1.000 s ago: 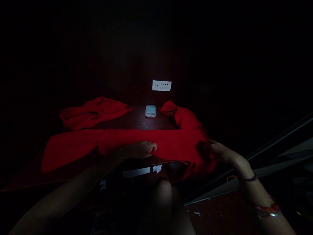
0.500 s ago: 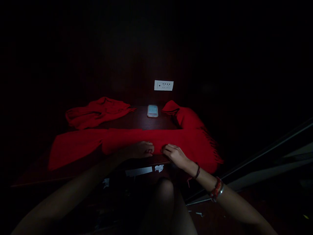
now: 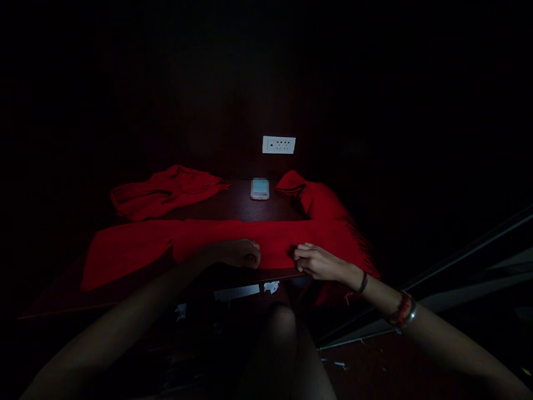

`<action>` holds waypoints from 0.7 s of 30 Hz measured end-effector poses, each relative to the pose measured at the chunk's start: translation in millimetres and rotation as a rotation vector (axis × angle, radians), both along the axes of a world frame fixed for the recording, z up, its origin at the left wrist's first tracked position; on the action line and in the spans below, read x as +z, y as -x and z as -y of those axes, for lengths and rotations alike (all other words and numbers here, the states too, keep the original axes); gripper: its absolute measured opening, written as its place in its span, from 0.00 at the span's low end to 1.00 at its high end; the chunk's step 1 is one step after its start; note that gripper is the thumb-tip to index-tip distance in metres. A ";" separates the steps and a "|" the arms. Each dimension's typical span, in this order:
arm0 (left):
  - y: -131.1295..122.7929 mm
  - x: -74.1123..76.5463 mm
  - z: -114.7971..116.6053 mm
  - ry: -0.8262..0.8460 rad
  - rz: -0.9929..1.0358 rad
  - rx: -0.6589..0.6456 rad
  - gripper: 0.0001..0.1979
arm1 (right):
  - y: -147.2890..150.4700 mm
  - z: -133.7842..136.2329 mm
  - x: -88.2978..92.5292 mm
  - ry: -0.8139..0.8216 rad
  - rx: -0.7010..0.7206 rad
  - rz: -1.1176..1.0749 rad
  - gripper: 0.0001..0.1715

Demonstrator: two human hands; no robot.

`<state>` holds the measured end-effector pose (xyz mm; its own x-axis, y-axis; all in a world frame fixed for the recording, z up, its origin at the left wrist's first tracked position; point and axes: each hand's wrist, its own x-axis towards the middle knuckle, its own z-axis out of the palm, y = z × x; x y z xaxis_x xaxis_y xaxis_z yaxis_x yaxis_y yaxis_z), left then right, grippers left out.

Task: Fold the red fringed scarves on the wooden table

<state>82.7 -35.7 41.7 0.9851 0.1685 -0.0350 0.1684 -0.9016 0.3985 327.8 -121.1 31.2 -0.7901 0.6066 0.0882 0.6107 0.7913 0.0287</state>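
Note:
A red scarf [image 3: 275, 233] with a fringe at its right end lies in a long strip along the front of the dark table. At the middle of its near edge, my left hand [image 3: 241, 253] is closed on the cloth, with a ring on one finger. Farther right on that edge my right hand [image 3: 318, 262] has its fingers curled on the scarf, the fingertips turned down and partly hidden. A stretch of red cloth lies between the two hands. My right forearm crosses in front of the fringed end.
Crumpled red cloth [image 3: 166, 191] lies at the back left of the table [image 3: 237, 205]. A phone [image 3: 260, 189] with a lit screen sits at the back middle, below a white wall socket [image 3: 278, 145]. My knee [image 3: 281, 319] is under the table's front edge. The surroundings are very dark.
My right hand has moved to the right along the scarf's near edge, away from my left hand. My left hand has hardly moved. The phone and the crumpled cloth stay where they were.

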 end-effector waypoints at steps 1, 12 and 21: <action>-0.1 -2.2 0.5 -0.037 0.053 0.056 0.10 | -0.2 4.4 0.4 0.019 -0.017 -0.012 0.10; 6.3 -48.1 -13.8 -0.325 -0.105 0.328 0.33 | -16.8 -5.0 -20.9 -0.082 -0.145 0.042 0.14; 1.9 -37.0 -62.3 -0.282 -0.207 0.382 0.33 | -27.7 -27.3 -7.3 -0.182 -0.442 0.195 0.12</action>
